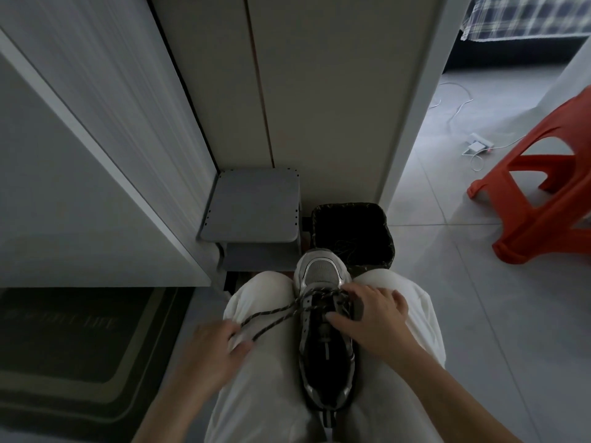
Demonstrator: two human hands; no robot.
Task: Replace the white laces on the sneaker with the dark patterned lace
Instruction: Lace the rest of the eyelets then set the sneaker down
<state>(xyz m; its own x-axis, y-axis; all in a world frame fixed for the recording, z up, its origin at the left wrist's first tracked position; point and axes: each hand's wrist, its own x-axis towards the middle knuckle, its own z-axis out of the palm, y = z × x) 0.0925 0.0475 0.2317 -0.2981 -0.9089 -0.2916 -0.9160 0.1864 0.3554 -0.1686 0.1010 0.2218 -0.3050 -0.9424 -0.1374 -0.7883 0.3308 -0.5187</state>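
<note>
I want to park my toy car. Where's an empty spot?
The grey shelf top beside the black bin is bare, and so are floor tiles between bin and orange stool. The lap is crowded: sneaker, lace, left hand, right hand.

The sneaker (321, 276) sits wedged between the person's knees, so its sides leave little room. The dark lace (275, 326) stretches from it across the left thigh to the left hand (217, 346), barring that side; the right hand (374, 318) covers the other. Just past the toe the black bin (348, 207) blocks the way, the grey shelf (252, 206) beside it. Open tiled floor (463, 298) lies to the right, the orange stool (527, 139) well apart
</note>
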